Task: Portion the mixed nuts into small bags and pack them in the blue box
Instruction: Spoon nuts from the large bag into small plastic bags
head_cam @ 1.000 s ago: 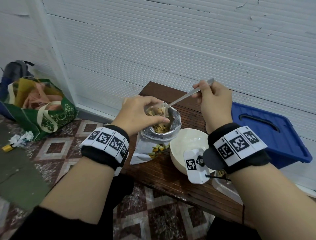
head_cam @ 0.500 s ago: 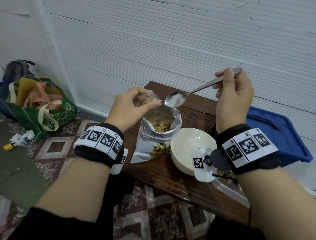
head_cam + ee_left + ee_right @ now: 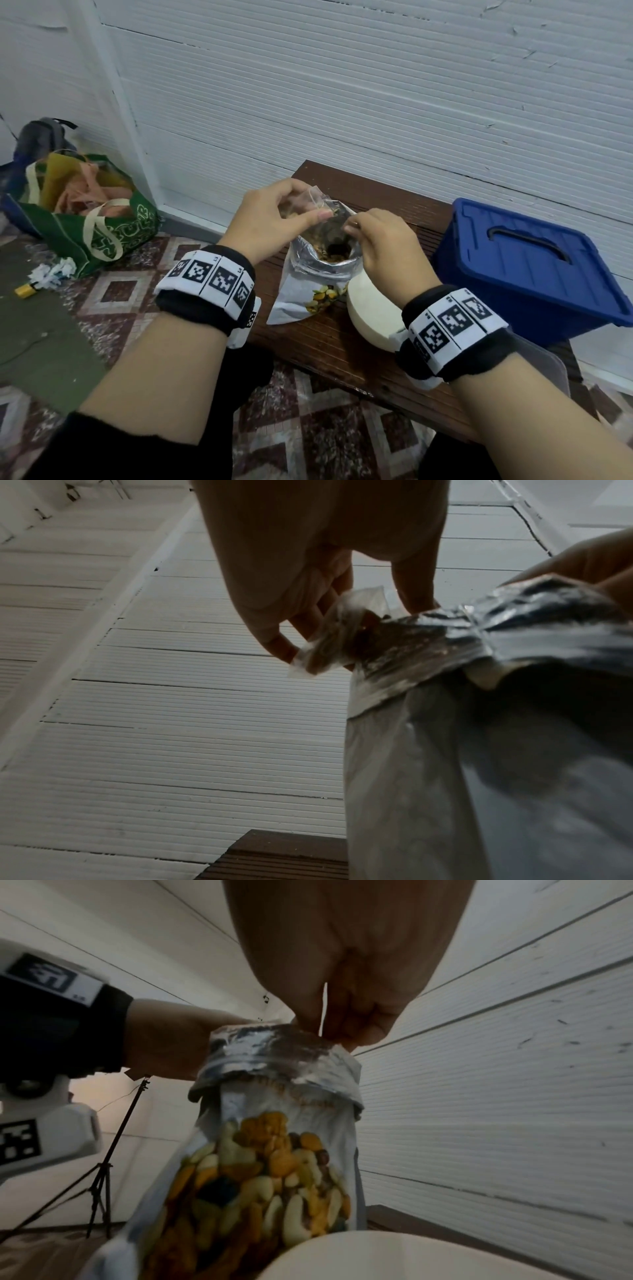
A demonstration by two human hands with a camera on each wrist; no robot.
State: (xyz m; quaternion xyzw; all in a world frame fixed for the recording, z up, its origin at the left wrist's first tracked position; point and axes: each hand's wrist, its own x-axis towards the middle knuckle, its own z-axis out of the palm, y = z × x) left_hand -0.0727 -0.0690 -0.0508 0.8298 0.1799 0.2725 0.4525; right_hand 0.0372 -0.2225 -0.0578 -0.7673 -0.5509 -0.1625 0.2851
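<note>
From the head view, the left hand (image 3: 270,219) pinches a small clear bag (image 3: 313,200) by its top edge, holding it over the open mouth of the nut pouch (image 3: 308,294). The right hand (image 3: 383,246) has its fingers curled down inside the pouch's mouth; what they grasp is hidden. The pouch stands on the wooden bench (image 3: 329,346) beside a white bowl (image 3: 370,318), with the lidded blue box (image 3: 524,260) to the right.

In the left wrist view, the clear bag (image 3: 339,631) sits crumpled between the fingertips (image 3: 284,647), touching the pouch's foil rim (image 3: 445,642).

The right wrist view shows curled fingers (image 3: 356,1020) at the rolled-down rim, with printed nuts (image 3: 267,1172) on the pouch's front.
</note>
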